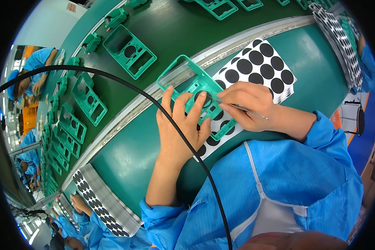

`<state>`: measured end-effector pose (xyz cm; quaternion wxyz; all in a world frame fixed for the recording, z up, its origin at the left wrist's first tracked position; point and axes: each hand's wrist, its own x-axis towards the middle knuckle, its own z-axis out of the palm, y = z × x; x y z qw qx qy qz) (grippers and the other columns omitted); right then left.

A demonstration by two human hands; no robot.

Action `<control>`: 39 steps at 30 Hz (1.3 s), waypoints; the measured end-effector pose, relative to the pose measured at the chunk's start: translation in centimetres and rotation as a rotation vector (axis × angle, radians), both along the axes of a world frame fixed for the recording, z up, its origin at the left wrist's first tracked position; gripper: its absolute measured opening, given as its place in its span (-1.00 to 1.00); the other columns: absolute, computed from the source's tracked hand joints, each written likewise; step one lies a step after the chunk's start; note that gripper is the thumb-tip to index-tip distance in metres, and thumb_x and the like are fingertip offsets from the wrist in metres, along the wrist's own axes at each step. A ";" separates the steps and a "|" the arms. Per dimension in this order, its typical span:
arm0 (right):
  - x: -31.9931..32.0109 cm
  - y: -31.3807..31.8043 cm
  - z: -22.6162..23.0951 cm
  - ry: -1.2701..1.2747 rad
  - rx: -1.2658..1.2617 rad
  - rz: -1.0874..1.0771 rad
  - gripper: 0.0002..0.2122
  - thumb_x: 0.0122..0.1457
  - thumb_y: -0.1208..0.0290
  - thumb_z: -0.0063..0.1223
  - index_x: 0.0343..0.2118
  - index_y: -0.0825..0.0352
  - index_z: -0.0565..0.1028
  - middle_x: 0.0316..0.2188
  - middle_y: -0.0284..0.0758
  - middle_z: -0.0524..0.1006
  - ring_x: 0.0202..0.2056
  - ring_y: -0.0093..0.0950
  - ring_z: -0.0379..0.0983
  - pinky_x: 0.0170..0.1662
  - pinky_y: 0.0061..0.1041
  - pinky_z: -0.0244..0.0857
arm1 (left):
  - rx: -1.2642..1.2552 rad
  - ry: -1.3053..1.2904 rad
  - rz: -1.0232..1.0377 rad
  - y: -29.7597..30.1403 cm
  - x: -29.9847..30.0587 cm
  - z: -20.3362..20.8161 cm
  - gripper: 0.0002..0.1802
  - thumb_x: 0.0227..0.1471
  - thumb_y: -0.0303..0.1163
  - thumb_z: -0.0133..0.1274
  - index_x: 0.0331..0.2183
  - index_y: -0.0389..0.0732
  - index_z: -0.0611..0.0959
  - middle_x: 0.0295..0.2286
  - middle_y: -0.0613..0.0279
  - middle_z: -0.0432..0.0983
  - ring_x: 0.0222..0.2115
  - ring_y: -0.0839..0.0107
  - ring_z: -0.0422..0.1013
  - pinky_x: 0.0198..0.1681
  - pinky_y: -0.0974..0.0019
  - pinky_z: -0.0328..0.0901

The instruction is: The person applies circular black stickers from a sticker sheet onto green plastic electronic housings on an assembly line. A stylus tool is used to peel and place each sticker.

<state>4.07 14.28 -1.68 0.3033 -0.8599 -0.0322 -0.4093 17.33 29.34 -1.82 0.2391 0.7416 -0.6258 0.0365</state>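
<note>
Left hand (180,125) grips the green frame (196,89); right hand (248,104) pinches tweezers (237,107) over it. Dot sheets (262,66) sit right underneath, black cable (154,102) crosses the left wrist, belt rail (125,112) just beyond.

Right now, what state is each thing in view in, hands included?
Left hand: holds the green plastic frame, fingers spread on it.
Right hand: grips thin metal tweezers, tip at the frame's round opening.
Green plastic frame: held tilted over the sticker sheet.
Sheet of black round stickers: flat on the green table, partly covered.
Green frames on conveyor: lying flat, untouched.
</note>
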 end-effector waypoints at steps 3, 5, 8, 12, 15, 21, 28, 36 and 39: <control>0.0 0.0 0.0 0.013 0.002 0.006 -0.91 -0.10 0.65 0.14 -0.50 0.40 0.46 -0.55 -0.28 0.48 -0.63 -0.48 0.40 -0.66 -0.62 0.22 | -0.008 0.002 0.004 0.1 0.1 0.0 -0.46 -0.25 -0.36 0.14 -0.09 -0.10 0.54 -0.20 0.08 0.34 -0.02 -0.12 0.14 0.02 -0.06 0.13; -0.2 -0.1 -0.2 0.008 0.009 0.017 -0.91 -0.10 0.66 0.13 -0.50 0.40 0.46 -0.54 -0.27 0.49 -0.63 -0.49 0.41 -0.65 -0.63 0.23 | -0.014 0.004 0.004 0.0 0.2 -0.1 -0.46 -0.25 -0.36 0.14 -0.09 -0.10 0.54 -0.20 0.08 0.34 -0.03 -0.11 0.14 0.02 -0.05 0.13; -0.1 -0.1 -0.2 -0.026 0.018 0.038 -0.91 -0.11 0.67 0.12 -0.51 0.41 0.47 -0.54 -0.25 0.51 -0.62 -0.49 0.43 -0.64 -0.64 0.24 | -0.030 0.009 -0.007 0.1 0.2 -0.2 -0.46 -0.26 -0.37 0.15 -0.10 -0.11 0.54 -0.21 0.07 0.35 -0.04 -0.11 0.15 0.02 -0.06 0.12; -0.2 -0.2 -0.2 -0.043 0.017 0.035 -0.91 -0.11 0.68 0.12 -0.50 0.41 0.47 -0.53 -0.23 0.51 -0.60 -0.47 0.45 -0.62 -0.65 0.26 | -0.042 0.022 -0.003 0.0 0.0 -0.2 -0.46 -0.27 -0.37 0.15 -0.10 -0.10 0.55 -0.21 0.06 0.35 -0.04 -0.11 0.15 0.04 -0.07 0.11; -0.4 0.0 0.0 0.008 -0.005 0.012 -0.91 -0.11 0.67 0.12 -0.49 0.40 0.47 -0.51 -0.23 0.51 -0.59 -0.46 0.44 -0.62 -0.63 0.27 | -0.041 0.028 0.002 0.1 0.0 -0.3 -0.46 -0.27 -0.38 0.15 -0.10 -0.08 0.55 -0.21 0.06 0.35 -0.03 -0.11 0.15 0.04 -0.07 0.11; -0.3 0.2 0.3 0.070 -0.204 0.004 -0.88 -0.12 0.65 0.15 -0.47 0.37 0.48 -0.47 -0.25 0.51 -0.59 -0.44 0.43 -0.62 -0.60 0.29 | -0.048 -0.004 -0.002 0.2 0.4 -1.2 -0.45 -0.28 -0.24 0.17 -0.10 0.02 0.54 -0.16 0.12 0.31 0.04 -0.10 0.09 -0.05 -0.10 0.10; -3.4 -3.8 2.4 -0.141 -0.052 0.023 -0.90 -0.08 0.65 0.14 -0.47 0.43 0.46 -0.41 -0.21 0.52 -0.51 -0.43 0.46 -0.49 -0.59 0.33 | 0.022 0.091 0.298 0.4 -0.7 -0.1 -0.44 -0.16 -0.26 0.13 -0.05 -0.15 0.47 -0.15 -0.09 0.20 -0.10 -0.01 0.12 0.00 0.00 0.00; -6.4 -9.3 -1.0 -0.156 1.039 -0.108 -0.91 0.19 0.45 -0.04 -0.34 0.35 0.37 -0.36 -0.32 0.51 -0.45 -0.67 0.41 -0.32 -0.68 0.33 | 0.011 -0.036 0.291 -2.8 2.2 1.8 -0.79 0.02 -0.34 -0.07 -0.38 -0.25 0.58 -0.54 0.02 0.44 -0.41 0.14 0.35 -0.24 0.16 0.19; -6.1 -8.9 -0.8 -0.111 1.110 -0.096 -0.89 0.18 0.43 -0.02 -0.33 0.35 0.37 -0.34 -0.30 0.51 -0.37 -0.63 0.47 -0.26 -0.69 0.36 | -0.077 0.079 0.267 -7.0 4.3 3.4 -0.78 0.03 -0.33 -0.09 -0.39 -0.28 0.56 -0.55 -0.01 0.49 -0.51 0.10 0.41 -0.39 0.14 0.27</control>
